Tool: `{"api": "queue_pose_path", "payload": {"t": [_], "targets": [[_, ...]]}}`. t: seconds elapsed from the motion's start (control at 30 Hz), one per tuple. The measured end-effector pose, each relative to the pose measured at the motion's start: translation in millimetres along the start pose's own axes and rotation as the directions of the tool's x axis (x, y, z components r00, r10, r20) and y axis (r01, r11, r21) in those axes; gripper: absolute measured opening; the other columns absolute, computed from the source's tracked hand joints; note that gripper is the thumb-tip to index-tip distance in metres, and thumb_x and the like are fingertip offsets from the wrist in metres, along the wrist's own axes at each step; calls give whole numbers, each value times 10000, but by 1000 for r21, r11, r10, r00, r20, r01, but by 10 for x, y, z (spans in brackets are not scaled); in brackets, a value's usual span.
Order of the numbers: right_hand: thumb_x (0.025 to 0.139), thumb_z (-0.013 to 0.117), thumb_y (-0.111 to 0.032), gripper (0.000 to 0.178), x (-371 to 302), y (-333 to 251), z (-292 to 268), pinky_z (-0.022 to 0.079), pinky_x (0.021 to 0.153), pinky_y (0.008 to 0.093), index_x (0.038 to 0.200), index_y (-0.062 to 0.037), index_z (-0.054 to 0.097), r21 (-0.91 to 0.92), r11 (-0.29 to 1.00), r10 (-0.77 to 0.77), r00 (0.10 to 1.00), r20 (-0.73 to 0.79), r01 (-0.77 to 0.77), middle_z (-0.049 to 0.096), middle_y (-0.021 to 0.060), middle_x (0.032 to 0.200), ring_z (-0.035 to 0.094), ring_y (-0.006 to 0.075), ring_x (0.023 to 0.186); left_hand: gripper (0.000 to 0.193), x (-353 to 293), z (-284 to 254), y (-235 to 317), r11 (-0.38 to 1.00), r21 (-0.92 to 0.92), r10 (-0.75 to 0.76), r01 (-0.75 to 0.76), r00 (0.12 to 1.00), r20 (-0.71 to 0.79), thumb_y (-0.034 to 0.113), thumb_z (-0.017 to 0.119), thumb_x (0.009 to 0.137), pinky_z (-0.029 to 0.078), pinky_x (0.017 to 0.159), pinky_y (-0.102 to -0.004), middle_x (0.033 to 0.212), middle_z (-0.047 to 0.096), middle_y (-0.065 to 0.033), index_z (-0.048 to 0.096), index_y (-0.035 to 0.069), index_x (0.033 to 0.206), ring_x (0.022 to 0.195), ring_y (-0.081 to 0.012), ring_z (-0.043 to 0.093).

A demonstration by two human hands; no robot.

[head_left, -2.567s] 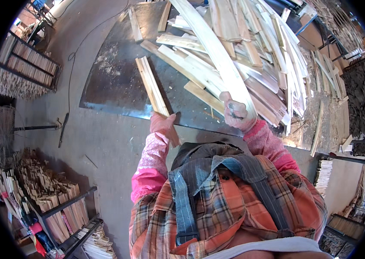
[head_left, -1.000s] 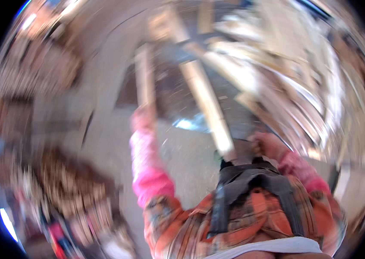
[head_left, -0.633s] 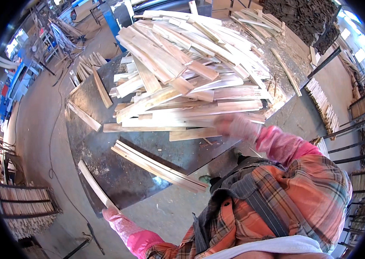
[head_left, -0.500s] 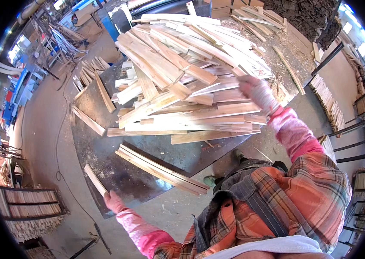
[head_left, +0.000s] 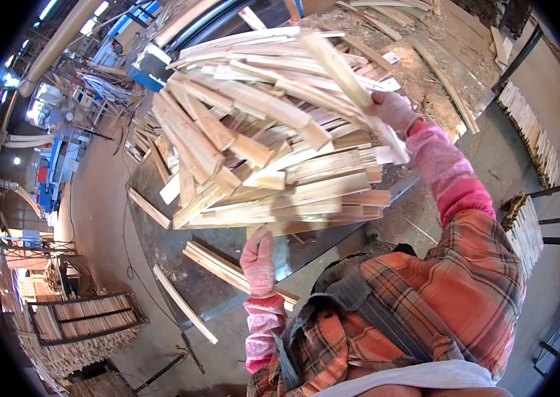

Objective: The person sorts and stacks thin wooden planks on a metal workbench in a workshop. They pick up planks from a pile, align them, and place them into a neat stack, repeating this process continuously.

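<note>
Both my hands wear pale pinkish work gloves. At the right side of a big heap of wooden boards [head_left: 333,178], my right hand [head_left: 395,111] is closed on a raised wooden board [head_left: 337,67], which slants up and left over the heap. My left hand [head_left: 258,263] is closed at the heap's near edge, with blurred pale wood just beyond its fingers. Whether it grips that wood I cannot make out. Near my left hand, a small bundle of wooden strips [head_left: 214,263] lies on the dark tabletop [head_left: 167,255]. A single strip [head_left: 184,304] lies at the table's left edge.
Sawdust and loose strips cover a brown surface [head_left: 448,73] at the far right. Racks of stacked wood [head_left: 88,324] stand at the lower left, and another stack [head_left: 528,135] at the right. A dark cable [head_left: 128,251] runs along the floor on the left.
My left hand has let go of the single strip and moved right and up to the heap. My right hand has lifted a board off the heap. The view has shifted too.
</note>
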State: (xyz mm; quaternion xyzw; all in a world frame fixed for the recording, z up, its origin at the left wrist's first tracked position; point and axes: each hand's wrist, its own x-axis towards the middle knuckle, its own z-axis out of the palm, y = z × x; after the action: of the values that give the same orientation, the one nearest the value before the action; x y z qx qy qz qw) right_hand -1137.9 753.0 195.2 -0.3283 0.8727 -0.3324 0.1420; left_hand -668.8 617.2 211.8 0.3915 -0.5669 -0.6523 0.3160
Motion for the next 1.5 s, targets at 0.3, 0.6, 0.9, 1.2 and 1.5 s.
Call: {"api": "queue_pose_path", "payload": {"t": [0.3,0.6,0.9,1.2,1.5], "targets": [[849,624,-294,300,-369,-988,-535,546,749,446,1000,-42,684,-105,937,-315,936,155,333,681,201,871,683,368,807,717,286,2630,309,998,32,33,-50,910,414,63,711,880,462,998,-308,1338,556,-126,329,-23,1481,1152,-191,561],[816,689,-362,391,48,42,-168,558,776,407,1054,-54,715,-236,960,-103,972,209,153,714,193,1018,698,344,920,353,385,2135,83,865,-497,78,67,961,266,62,655,859,564,875,-417,975,671,-143,581,-18,1195,916,-284,680],[712,748,-509,649,-33,1363,335,501,837,435,1112,-2,679,-76,997,43,888,458,-9,700,219,976,674,362,922,556,354,1807,198,889,-431,37,155,914,405,120,673,775,525,841,-387,918,665,-150,541,-49,1287,872,-271,650],[902,628,-335,428,-588,555,-620,514,738,308,1105,37,686,541,831,-100,922,374,-129,691,91,909,631,167,814,578,393,1789,262,861,-503,136,76,918,372,74,646,795,553,822,-424,953,674,-173,497,-41,1341,879,-303,659],[934,622,-270,467,-917,244,-354,562,715,322,1261,59,568,767,490,-216,795,567,-413,698,179,983,703,249,820,588,525,1549,174,756,-636,86,158,938,336,137,685,837,565,827,-438,1034,663,-166,483,7,1375,892,-304,671]]}}
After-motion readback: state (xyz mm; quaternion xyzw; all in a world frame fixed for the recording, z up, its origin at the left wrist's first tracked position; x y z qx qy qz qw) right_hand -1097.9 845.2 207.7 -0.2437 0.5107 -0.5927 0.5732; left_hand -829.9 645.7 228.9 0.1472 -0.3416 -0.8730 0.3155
